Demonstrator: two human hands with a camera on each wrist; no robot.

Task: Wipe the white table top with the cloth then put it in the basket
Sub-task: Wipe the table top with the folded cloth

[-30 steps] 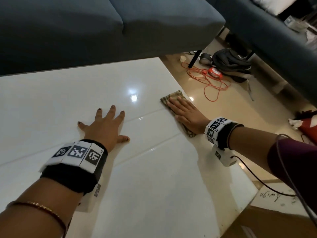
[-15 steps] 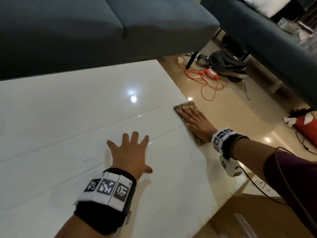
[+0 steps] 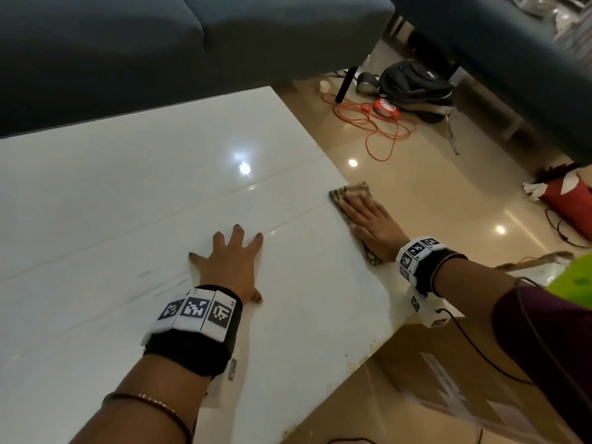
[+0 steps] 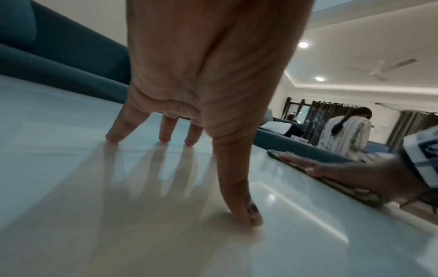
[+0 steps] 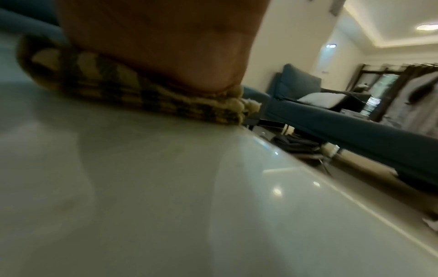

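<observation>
A checked brown and tan cloth (image 3: 347,191) lies flat at the right edge of the glossy white table top (image 3: 112,193). My right hand (image 3: 368,219) presses on it with straight fingers, and its far end sticks out past the fingertips. In the right wrist view the palm sits on the cloth (image 5: 132,93) at the table's edge. My left hand (image 3: 232,261) rests flat on the table near the middle, fingers spread, holding nothing. The left wrist view shows its fingertips (image 4: 163,137) touching the table and the right hand (image 4: 331,168) on the cloth (image 4: 343,185). No basket is in view.
A dark blue sofa (image 3: 160,43) runs along the table's far side and another (image 3: 512,59) stands to the right. On the floor lie an orange cord (image 3: 381,129), a black bag (image 3: 416,88) and a red bag (image 3: 567,193). A cardboard box (image 3: 432,395) sits below the table's near right corner. A person (image 4: 348,135) stands in the background.
My right hand has slid the cloth along the table's right edge toward me. The left hand has also shifted nearer and to the right, still flat on the table.
</observation>
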